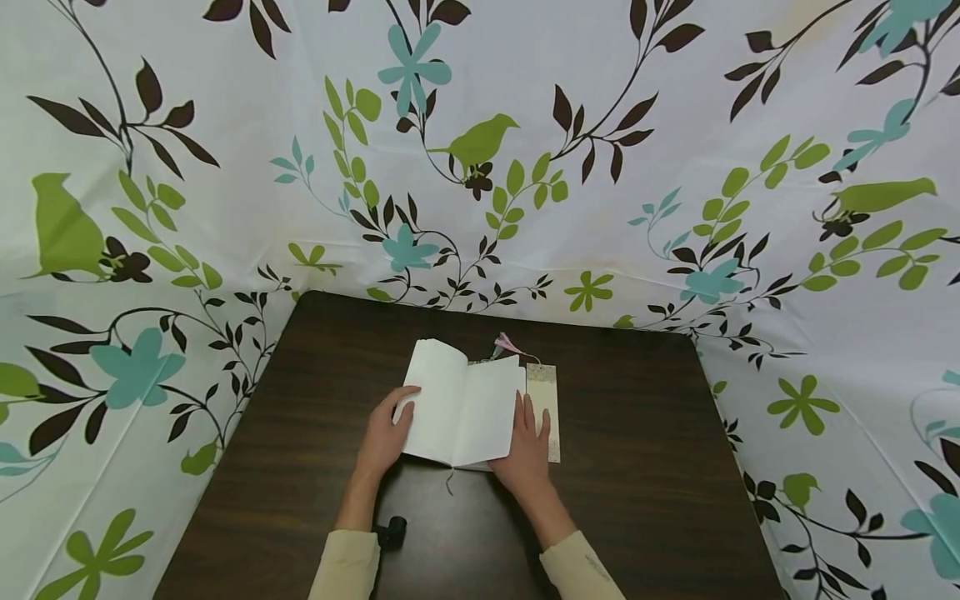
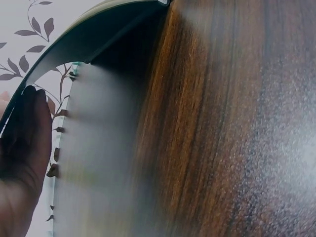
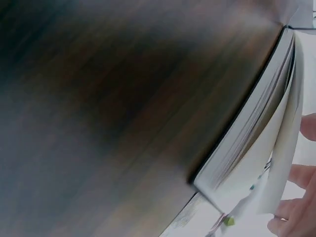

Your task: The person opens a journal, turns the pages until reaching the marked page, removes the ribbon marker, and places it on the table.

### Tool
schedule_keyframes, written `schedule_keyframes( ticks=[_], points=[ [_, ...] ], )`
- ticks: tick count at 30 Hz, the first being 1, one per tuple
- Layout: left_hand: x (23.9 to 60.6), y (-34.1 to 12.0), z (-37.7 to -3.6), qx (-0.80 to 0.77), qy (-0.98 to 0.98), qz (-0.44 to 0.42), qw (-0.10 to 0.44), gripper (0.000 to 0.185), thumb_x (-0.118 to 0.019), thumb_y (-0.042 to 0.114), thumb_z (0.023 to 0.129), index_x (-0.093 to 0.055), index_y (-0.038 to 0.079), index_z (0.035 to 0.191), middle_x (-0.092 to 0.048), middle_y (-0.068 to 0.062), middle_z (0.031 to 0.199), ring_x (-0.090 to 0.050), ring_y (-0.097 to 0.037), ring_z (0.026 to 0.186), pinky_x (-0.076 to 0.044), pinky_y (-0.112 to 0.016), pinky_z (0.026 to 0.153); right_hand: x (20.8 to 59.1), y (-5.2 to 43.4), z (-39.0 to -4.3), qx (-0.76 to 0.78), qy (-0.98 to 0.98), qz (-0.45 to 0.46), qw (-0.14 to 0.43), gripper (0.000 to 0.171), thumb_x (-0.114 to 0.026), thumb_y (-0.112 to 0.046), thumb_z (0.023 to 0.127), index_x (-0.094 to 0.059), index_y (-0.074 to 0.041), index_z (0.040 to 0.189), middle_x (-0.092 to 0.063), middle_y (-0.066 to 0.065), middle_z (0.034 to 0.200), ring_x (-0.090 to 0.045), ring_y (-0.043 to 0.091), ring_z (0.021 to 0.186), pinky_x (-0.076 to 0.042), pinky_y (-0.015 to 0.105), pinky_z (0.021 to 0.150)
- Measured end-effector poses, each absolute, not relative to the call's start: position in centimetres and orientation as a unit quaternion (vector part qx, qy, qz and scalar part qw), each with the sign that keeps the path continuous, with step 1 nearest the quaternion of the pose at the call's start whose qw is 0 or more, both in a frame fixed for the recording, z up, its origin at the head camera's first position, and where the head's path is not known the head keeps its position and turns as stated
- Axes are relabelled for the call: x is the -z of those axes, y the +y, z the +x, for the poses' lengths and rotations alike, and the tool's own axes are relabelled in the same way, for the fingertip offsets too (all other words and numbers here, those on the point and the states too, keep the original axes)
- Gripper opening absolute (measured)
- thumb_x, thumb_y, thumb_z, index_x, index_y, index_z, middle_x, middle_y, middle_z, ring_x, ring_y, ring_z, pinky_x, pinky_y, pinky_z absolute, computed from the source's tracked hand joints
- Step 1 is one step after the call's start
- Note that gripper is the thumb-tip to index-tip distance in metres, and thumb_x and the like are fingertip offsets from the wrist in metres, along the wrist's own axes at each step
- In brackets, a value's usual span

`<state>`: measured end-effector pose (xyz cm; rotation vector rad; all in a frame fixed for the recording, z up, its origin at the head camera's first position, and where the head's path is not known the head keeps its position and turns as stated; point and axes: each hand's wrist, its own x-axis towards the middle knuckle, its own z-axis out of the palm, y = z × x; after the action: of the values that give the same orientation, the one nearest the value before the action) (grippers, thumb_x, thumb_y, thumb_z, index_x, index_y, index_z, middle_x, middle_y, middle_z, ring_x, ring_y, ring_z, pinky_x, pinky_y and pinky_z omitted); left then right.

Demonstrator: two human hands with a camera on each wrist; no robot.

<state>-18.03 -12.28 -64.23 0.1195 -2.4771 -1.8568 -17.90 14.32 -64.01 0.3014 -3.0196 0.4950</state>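
Note:
A notebook (image 1: 435,400) with blank white pages lies spread at the middle of the dark table. My left hand (image 1: 386,437) holds its left side, with the thumb over the page edge and fingers under the cover. In the left wrist view that dark cover (image 2: 123,27) bows upward beside the left hand (image 2: 24,153). At the lower right page edge lies my right hand (image 1: 525,450), fingers extended and touching. The right wrist view shows fingertips of the right hand (image 3: 298,197) along a raised leaf (image 3: 284,163) above the page stack.
A patterned cream bookmark (image 1: 543,392) with a pink tassel (image 1: 507,342) lies partly under the notebook's right side. A small black object (image 1: 392,533) sits beside the left sleeve. Floral cloth (image 1: 510,83) surrounds the dark wooden table (image 1: 637,467).

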Motion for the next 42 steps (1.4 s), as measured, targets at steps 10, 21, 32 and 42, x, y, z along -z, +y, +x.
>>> schedule_keyframes(
  ticks=[10, 21, 32, 42],
  points=[
    [64.3, -12.2, -18.2, 0.605, -0.794, 0.059, 0.003, 0.031, -0.047, 0.029, 0.117, -0.072, 0.017, 0.131, -0.064, -0.009, 0.151, -0.054, -0.030, 0.144, -0.043, -0.055, 0.114, 63.5, 10.5, -17.9, -0.162, -0.969, 0.186, 0.000, 0.058, -0.061, -0.045, 0.108, -0.050, -0.025, 0.162, -0.054, 0.005, 0.163, -0.049, 0.027, 0.151, -0.020, 0.071, 0.125],
    [63.9, -12.0, -18.8, 0.596, -0.801, 0.064, 0.006, 0.035, -0.060, 0.046, 0.111, -0.072, 0.014, 0.099, -0.073, -0.007, 0.121, -0.063, -0.023, 0.110, -0.050, -0.038, 0.090, 64.4, 10.2, -17.3, -0.154, -0.961, 0.231, -0.001, 0.054, -0.056, -0.047, 0.111, -0.050, -0.027, 0.161, -0.048, 0.005, 0.168, -0.050, 0.028, 0.150, -0.037, 0.063, 0.118],
    [63.9, -12.2, -19.2, 0.625, -0.777, 0.075, -0.023, 0.037, -0.062, 0.039, 0.111, -0.069, 0.006, 0.096, -0.068, -0.014, 0.105, -0.059, -0.025, 0.094, -0.050, -0.035, 0.078, 65.0, 14.7, -18.1, -0.158, -0.960, 0.219, -0.067, 0.065, -0.060, -0.051, 0.108, -0.046, -0.022, 0.164, -0.044, 0.008, 0.169, -0.045, 0.031, 0.154, -0.042, 0.058, 0.119],
    [64.6, -12.6, -18.8, 0.639, -0.762, 0.095, -0.031, 0.038, -0.061, 0.041, 0.111, -0.069, 0.005, 0.101, -0.067, -0.015, 0.104, -0.059, -0.023, 0.084, -0.050, -0.034, 0.073, 65.2, 16.9, -17.9, -0.150, -0.955, 0.237, -0.097, 0.069, -0.070, -0.055, 0.101, -0.052, -0.022, 0.160, -0.043, 0.008, 0.171, -0.046, 0.033, 0.153, -0.043, 0.061, 0.118]
  ],
)
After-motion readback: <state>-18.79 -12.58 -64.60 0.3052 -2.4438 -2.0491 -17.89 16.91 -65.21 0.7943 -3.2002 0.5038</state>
